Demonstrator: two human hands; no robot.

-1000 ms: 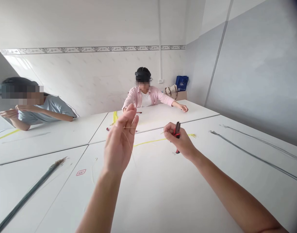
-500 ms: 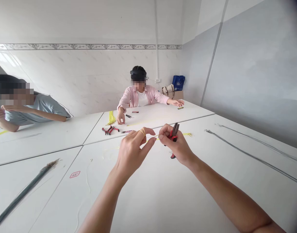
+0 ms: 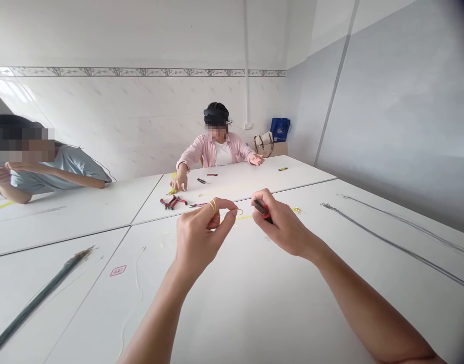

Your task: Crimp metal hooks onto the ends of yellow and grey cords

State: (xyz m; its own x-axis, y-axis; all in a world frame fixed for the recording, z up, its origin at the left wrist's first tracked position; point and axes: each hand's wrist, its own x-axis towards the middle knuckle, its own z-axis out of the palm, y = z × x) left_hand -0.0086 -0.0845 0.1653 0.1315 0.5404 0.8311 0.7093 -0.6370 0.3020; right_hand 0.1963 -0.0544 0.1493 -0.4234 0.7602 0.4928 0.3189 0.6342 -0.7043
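Observation:
My left hand (image 3: 203,232) pinches a thin yellowish wire (image 3: 240,211) between thumb and forefinger. The wire's free end bends round like a small hook. My right hand (image 3: 283,225), a little way to the right, is closed around red-handled pliers (image 3: 267,216) whose dark jaws point up and left, toward the wire but apart from it. Most of the handles are hidden in the palm. Behind both hands a yellow strand (image 3: 246,218) lies on the white table (image 3: 250,303), with a frayed yellow end (image 3: 296,210) at its right.
Grey strands (image 3: 387,240) lie at right, and a dark green bundle (image 3: 38,298) at left. Farther back are red-handled pliers (image 3: 173,202) and a pen (image 3: 198,205). One person (image 3: 217,146) sits opposite, reaching over the table; another (image 3: 65,167) sits at left.
The right fingers have let go of the wire, and the left hand now pinches it. The pliers have turned from upright to pointing left. The person opposite has drawn one arm back.

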